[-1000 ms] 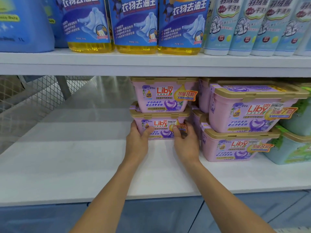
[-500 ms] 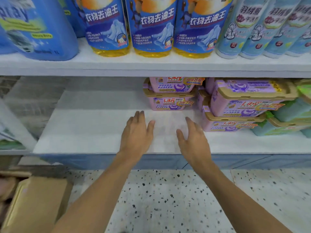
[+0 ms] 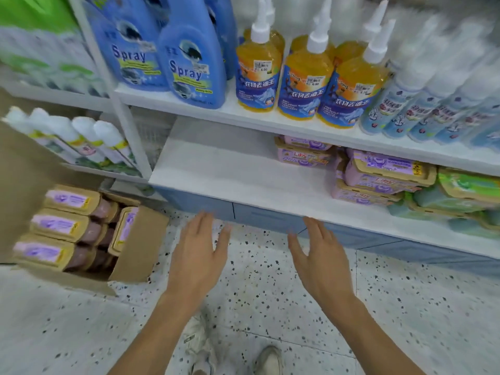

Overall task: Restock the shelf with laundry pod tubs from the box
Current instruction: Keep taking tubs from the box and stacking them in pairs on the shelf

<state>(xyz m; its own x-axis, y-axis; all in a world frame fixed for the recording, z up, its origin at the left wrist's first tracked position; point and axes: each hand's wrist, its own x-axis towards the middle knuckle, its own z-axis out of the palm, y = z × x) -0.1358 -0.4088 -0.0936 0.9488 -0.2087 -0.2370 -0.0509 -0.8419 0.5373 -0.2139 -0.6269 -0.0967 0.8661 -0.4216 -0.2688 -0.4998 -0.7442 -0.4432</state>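
Note:
Both hands hover empty over the speckled floor, in front of the lower white shelf (image 3: 230, 174). My left hand (image 3: 198, 255) and my right hand (image 3: 320, 259) have their fingers spread, palms down. A stack of two pink laundry pod tubs (image 3: 303, 154) stands deep on the shelf, and two more pink tubs (image 3: 378, 180) sit stacked at its front right. On the floor at the left, an open cardboard box (image 3: 135, 247) holds several pink tubs (image 3: 58, 226) with tan lids, one of them standing on edge.
Blue spray jugs (image 3: 189, 69) and orange stain-remover bottles (image 3: 257, 74) fill the upper shelf. Green tubs (image 3: 465, 196) sit right of the pink ones. White bottles (image 3: 89, 142) lean on the neighbouring left shelf. My shoes (image 3: 267, 359) show at the bottom.
My hands let go of the lower tub in the back stack and pulled back off the shelf to above the floor. The view swung down and left, showing the box.

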